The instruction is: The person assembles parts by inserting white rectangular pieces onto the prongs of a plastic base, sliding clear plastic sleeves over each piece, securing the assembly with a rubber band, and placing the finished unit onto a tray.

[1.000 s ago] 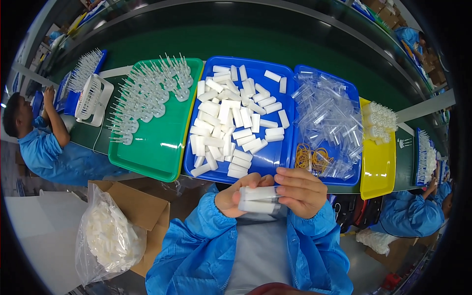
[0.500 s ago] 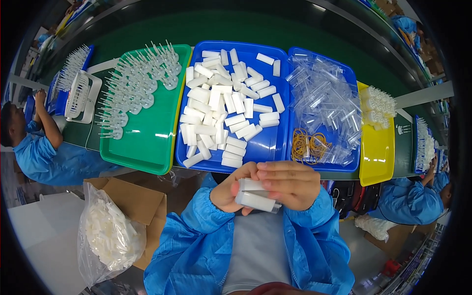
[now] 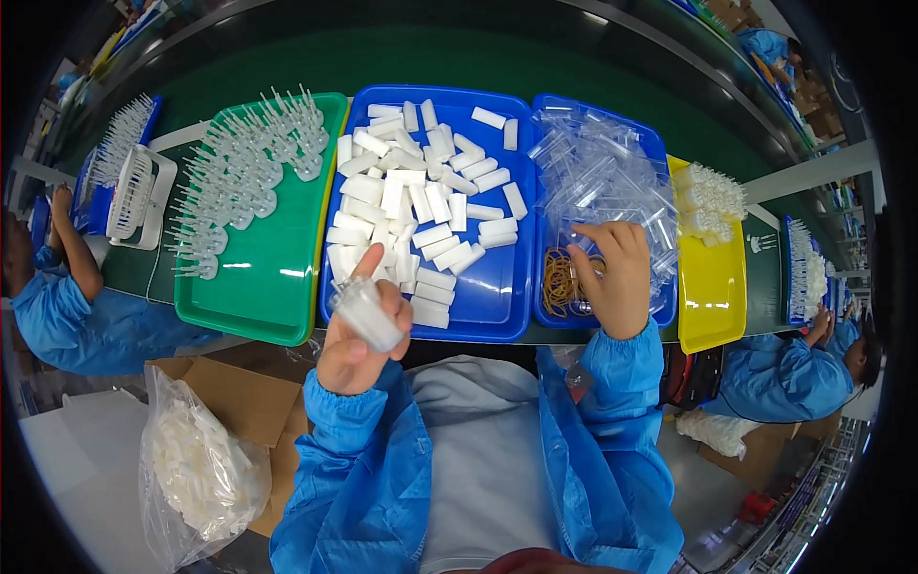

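- Clear-wrapped white blocks (image 3: 366,316) tilt in your left hand (image 3: 349,358), fingers curled around them and one finger extended; a loose hold could let blocks slide out toward the near tray rim.
- Your right hand (image 3: 620,287) is at the rubber bands (image 3: 559,282), thumb and index finger parted with nothing visible between; I can't tell whether they touch.
- Those bands lie tangled, so pulling one might drag others or the clear sleeves (image 3: 612,177).
- Near rims of the blue block tray (image 3: 488,301) and blue sleeve tray (image 3: 541,311) could catch your cuffs.
- More room lies leftward, over the green tray's (image 3: 253,287) near half.
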`<state>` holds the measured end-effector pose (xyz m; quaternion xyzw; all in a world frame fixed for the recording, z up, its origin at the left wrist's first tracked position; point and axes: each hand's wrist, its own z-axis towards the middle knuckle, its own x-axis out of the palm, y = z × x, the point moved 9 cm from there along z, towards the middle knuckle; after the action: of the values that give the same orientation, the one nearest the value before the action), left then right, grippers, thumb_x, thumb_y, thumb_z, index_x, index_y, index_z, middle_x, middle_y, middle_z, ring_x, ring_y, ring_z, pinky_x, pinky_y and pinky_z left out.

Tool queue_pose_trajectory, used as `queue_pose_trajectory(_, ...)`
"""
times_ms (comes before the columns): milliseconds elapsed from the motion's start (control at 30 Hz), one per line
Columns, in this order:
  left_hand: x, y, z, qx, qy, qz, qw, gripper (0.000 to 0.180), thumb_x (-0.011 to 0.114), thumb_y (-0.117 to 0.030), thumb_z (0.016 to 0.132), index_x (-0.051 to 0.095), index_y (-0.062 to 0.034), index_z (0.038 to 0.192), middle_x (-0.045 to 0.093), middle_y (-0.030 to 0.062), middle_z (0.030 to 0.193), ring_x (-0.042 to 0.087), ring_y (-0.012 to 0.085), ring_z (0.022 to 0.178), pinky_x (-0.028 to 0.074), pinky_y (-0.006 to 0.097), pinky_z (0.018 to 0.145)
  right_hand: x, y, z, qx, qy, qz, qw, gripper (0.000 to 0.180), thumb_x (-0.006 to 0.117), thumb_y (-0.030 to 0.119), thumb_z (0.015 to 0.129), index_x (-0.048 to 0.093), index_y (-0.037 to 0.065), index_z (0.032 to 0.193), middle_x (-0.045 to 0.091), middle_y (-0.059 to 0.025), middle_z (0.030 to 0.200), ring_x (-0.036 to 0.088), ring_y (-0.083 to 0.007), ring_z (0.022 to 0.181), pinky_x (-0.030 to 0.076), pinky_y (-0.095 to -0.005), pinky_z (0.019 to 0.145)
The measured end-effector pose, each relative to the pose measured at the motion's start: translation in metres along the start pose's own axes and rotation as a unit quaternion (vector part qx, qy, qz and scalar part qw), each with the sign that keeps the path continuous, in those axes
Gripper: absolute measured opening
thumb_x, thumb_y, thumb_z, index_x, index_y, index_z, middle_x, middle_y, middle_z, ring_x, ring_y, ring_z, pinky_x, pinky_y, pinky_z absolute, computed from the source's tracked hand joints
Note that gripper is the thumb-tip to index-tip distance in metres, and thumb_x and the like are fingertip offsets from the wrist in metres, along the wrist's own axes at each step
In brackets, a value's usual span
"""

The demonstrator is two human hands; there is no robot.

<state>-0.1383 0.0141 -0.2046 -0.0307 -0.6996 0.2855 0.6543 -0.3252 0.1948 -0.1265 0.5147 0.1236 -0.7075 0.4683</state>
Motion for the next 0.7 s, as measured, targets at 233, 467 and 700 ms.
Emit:
queue_pose_trajectory(233,-0.012,-0.005,-0.008,0.043,-0.061,0.169,0.983,0.041,0.073,-0.011,0.075,0.050,-0.0045,0.108,0.055,0.0054,0.078,0.056,0.0143,0.072,0.044,0.023,0.048,0.014,0.003,-0.013,-0.032,0.105,0.034,0.993,0.022,0.073,0.006,0.068,0.067,0.008,0.089,0.054,-0.0064,0.079,0.050,-0.0267,0.081,0.040,-0.0376,0.071)
queue_pose_trajectory(467,0.009,0.005,-0.004,0.012,-0.062,0.401,0.914,0.032,0.077,0.001,0.069,0.056,-0.0048,0.091,0.061,0.0052,0.079,0.059,0.0104,0.073,0.048,0.024,0.068,0.027,0.004,-0.019,-0.043,0.102,-0.011,0.994,0.017,0.074,0.007,0.065,0.067,0.008,0.080,0.052,-0.0057,0.074,0.049,-0.0257,0.077,0.039,-0.0374,0.067)
queue_pose_trajectory(700,0.027,0.022,0.009,0.013,0.009,0.478,0.878,0.032,0.078,-0.001,0.069,0.058,-0.0059,0.093,0.063,0.0080,0.094,0.061,0.0166,0.088,0.049,0.028,0.078,-0.001,0.001,-0.014,0.035,0.030,0.158,0.986,0.013,0.075,0.005,0.068,0.066,0.006,0.078,0.055,-0.0060,0.073,0.051,-0.0223,0.071,0.041,-0.0321,0.062)
